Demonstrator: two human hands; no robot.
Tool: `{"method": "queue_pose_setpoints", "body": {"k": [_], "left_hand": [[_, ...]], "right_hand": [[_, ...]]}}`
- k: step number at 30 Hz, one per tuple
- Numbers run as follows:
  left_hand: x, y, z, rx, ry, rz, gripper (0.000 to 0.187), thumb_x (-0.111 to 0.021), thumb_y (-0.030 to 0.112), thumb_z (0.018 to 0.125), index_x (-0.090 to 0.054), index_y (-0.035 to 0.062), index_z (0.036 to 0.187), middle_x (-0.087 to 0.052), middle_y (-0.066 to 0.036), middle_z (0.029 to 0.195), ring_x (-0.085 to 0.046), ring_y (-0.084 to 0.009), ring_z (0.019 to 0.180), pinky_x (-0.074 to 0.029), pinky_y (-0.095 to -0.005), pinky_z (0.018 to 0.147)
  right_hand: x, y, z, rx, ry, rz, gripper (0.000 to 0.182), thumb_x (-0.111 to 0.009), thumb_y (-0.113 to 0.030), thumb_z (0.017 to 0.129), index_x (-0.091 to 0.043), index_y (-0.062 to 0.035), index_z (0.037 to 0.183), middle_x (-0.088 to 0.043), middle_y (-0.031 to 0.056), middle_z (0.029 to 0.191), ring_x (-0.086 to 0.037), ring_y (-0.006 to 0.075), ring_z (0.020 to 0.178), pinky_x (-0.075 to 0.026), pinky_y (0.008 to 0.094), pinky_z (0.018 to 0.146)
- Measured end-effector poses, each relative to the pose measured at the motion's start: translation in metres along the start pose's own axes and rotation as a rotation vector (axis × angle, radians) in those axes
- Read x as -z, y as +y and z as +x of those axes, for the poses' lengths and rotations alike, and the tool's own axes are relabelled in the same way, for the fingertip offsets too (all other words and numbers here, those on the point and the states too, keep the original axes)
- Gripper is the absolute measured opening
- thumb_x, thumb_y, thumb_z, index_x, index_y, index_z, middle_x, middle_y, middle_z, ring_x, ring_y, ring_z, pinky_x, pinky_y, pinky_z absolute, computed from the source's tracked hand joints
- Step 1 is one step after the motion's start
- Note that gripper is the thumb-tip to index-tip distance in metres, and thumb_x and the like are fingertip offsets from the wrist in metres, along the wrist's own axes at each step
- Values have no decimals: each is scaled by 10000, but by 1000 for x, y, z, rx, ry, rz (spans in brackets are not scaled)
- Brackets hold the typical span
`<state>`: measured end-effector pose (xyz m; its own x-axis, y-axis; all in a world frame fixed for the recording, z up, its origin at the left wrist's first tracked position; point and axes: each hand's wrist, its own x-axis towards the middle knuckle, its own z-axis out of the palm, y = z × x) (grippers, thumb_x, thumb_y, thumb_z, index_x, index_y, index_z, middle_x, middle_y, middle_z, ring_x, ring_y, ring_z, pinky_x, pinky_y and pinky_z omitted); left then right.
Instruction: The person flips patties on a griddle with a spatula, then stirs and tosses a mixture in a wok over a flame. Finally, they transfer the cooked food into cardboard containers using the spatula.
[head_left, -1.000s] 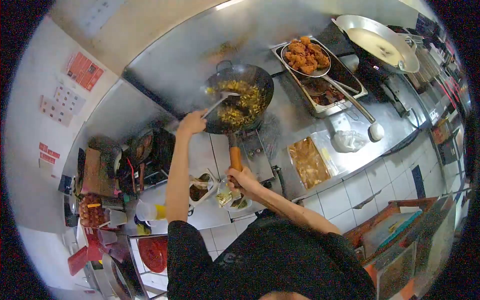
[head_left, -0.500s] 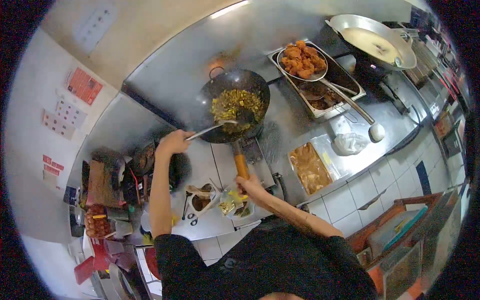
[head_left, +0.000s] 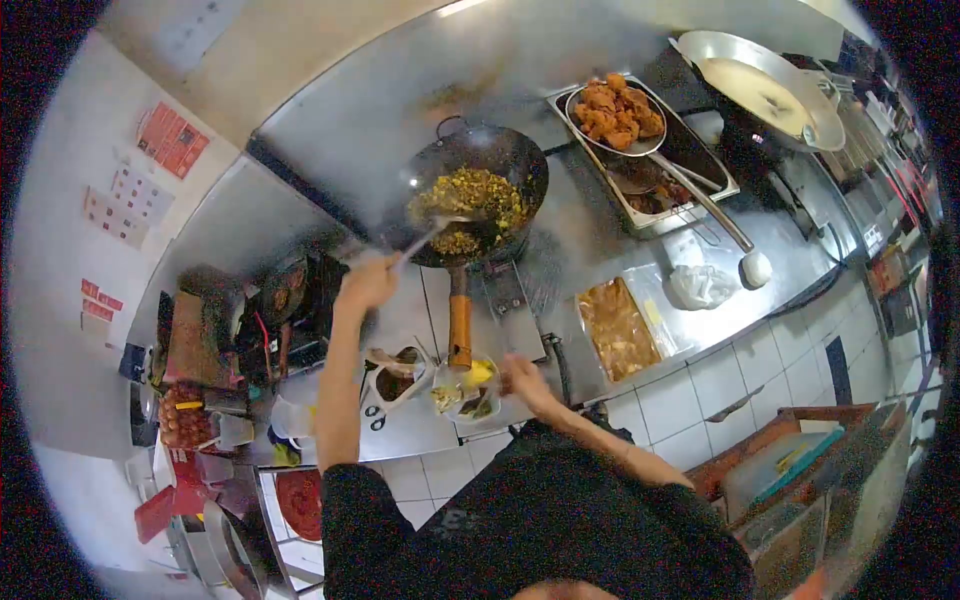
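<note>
Gripping the blurred spatula point(head_left: 422, 240), left hand point(head_left: 369, 283) at eight o'clock of the wok point(head_left: 492, 150); right hand point(head_left: 524, 380), fingers too smeared to read, near three o'clock of the bowl point(head_left: 464, 416), apart from the wok handle point(head_left: 460, 325).

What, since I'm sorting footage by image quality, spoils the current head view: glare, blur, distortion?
Head view: fisheye distortion bends the counter, which also shows bright glare; speckled black corners.
Head view: left hand, right hand and utensil look smeared, probably by motion.
Head view: pale haze beside the wok; wall sheets too soft to read.
</note>
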<state>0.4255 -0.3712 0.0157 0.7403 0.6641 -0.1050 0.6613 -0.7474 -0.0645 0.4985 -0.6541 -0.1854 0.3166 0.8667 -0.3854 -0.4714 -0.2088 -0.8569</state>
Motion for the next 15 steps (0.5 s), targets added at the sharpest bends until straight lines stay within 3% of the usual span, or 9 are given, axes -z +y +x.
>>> {"method": "queue_pose_setpoints", "body": {"k": [4, 5, 7, 9, 10, 11, 12, 14, 15], "left_hand": [[-25, -4, -54, -176, 9, -267, 375, -495, 277, 863, -570, 179, 1217, -637, -215, 946, -618, -392, 876, -471, -468, 784], [-31, -3, -63, -59, 13, -376, 351, -495, 291, 880, -581, 165, 1196, -637, -220, 933, -616, -396, 874, -472, -456, 773], [-55, 0, -80, 68, 21, -474, 333, -495, 305, 896, -592, 150, 1175, -637, -226, 920, -613, -400, 872, -472, -444, 761], [-93, 17, -85, 143, 318, -393, 309, -485, 299, 919, -604, 104, 1128, -654, -184, 835, -649, -331, 742, -492, -396, 665], [-82, 27, -89, 281, -55, -647, 337, -461, 333, 947, -598, 54, 1077, -610, -92, 693, -579, -194, 520, -444, -307, 487], [-87, 38, -97, 291, -51, -639, 337, -461, 333, 947, -598, 54, 1077, -610, -92, 693, -579, -194, 520, -444, -307, 487], [-97, 51, -106, 302, -16, -931, 347, -438, 349, 960, -576, 46, 1055, -537, -42, 648, -494, -133, 469, -387, -275, 434], [-100, 74, -116, 328, 38, -1227, 362, -415, 365, 972, -554, 37, 1032, -465, 8, 604, -409, -72, 418, -330, -244, 381], [-89, 85, -120, 324, 117, -1362, 364, -397, 375, 979, -530, 38, 1010, -416, 23, 594, -373, -63, 415, -302, -230, 372]], "right_hand": [[53, 78, 0, -256, 63, -83, 295, -388, -270, 974, -548, -23, 976, -560, 135, 864, -577, 182, 611, -502, 335, 549], [55, 105, 12, -181, 52, -131, 281, -398, -267, 971, -524, -16, 990, -554, 133, 846, -582, 199, 602, -509, 343, 544], [52, 186, 58, 310, 70, -451, 269, -419, -260, 965, -477, -3, 1020, -543, 127, 810, -593, 232, 583, -524, 360, 534], [46, 212, 74, 492, 119, -562, 271, -429, -257, 961, -453, 3, 1034, -537, 125, 793, -598, 249, 574, -531, 368, 529], [42, 204, 73, 289, 226, -416, 309, -417, -285, 968, -438, 12, 1053, -540, 133, 800, -611, 269, 629, -541, 399, 561], [37, 197, 70, 80, 325, -267, 347, -405, -312, 974, -423, 20, 1072, -543, 140, 807, -623, 288, 684, -551, 431, 592], [37, 179, 62, 84, 314, -266, 347, -405, -312, 974, -423, 20, 1072, -543, 140, 807, -623, 288, 684, -551, 431, 592], [42, 133, 46, -193, 257, 434, 418, -365, -373, 979, -430, 31, 1064, -540, 140, 787, -627, 298, 698, -557, 466, 657], [40, 128, 49, -206, 246, 427, 418, -365, -373, 979, -430, 31, 1064, -540, 140, 787, -627, 298, 698, -557, 466, 657]]}}
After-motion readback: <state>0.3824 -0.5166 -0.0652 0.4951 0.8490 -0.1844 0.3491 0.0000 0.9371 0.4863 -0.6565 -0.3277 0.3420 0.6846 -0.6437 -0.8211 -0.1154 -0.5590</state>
